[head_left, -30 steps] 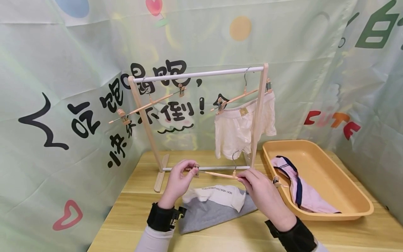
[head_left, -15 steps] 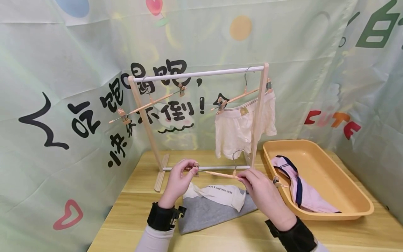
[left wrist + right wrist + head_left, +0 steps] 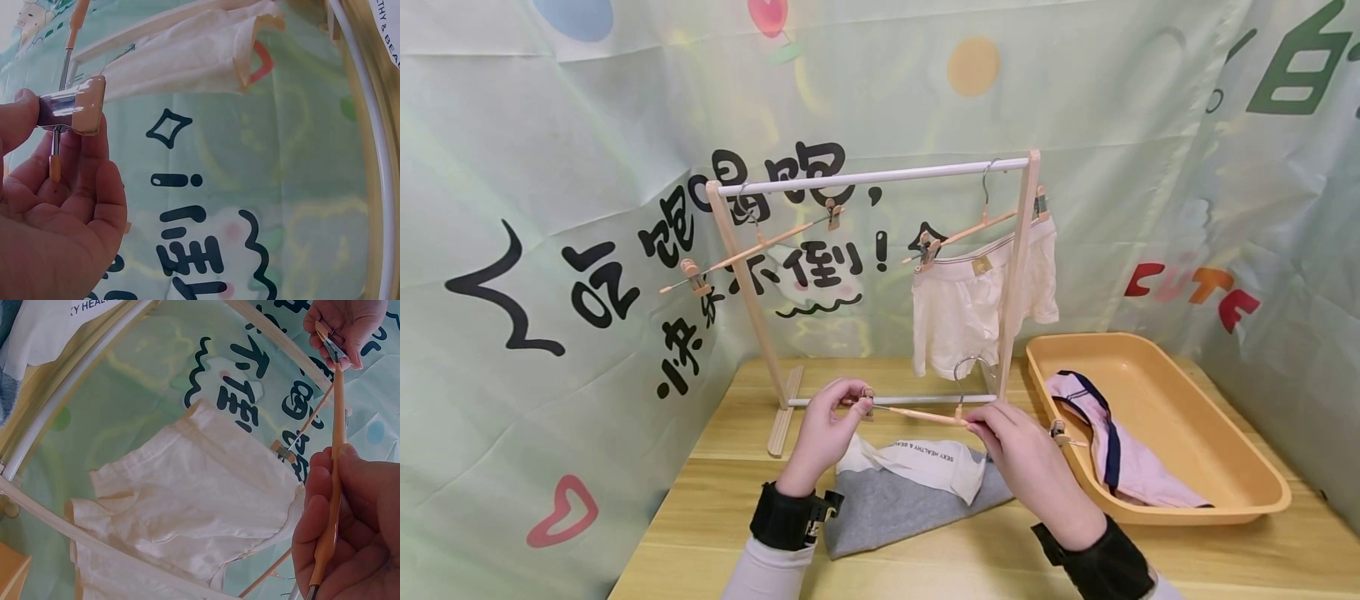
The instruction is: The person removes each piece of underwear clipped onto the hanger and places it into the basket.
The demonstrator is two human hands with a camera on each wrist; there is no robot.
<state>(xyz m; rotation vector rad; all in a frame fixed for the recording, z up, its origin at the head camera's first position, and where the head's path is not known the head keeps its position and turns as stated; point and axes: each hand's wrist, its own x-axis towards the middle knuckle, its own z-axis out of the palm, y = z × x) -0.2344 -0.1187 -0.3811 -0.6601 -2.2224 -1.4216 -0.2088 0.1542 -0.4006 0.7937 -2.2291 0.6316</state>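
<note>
My left hand (image 3: 823, 433) pinches a clip (image 3: 87, 106) at the left end of a clip hanger (image 3: 925, 416); the left wrist view shows the thumb on the clip's metal side. Farther along the bar, my right hand (image 3: 1026, 462) grips the peach-coloured rod between thumb and fingers. The hanger's hook (image 3: 957, 379) points up, and its other clip (image 3: 1058, 431) sticks out past my right hand, near the basin. No garment hangs from this hanger. Below it, a grey garment (image 3: 887, 517) with a white lettered waistband (image 3: 943, 468) lies on the table.
Behind my hands stands a small wooden rack (image 3: 880, 177). White shorts (image 3: 958, 304) hang on its right, and a bare clip hanger (image 3: 763, 246) on its left. At right, a yellow basin (image 3: 1180, 400) holds a pink garment with navy trim (image 3: 1138, 467).
Both hands and the hanger keep nearly the same place. The left part of the white waistband on the table has shifted and folded over, covering some of its lettering.
</note>
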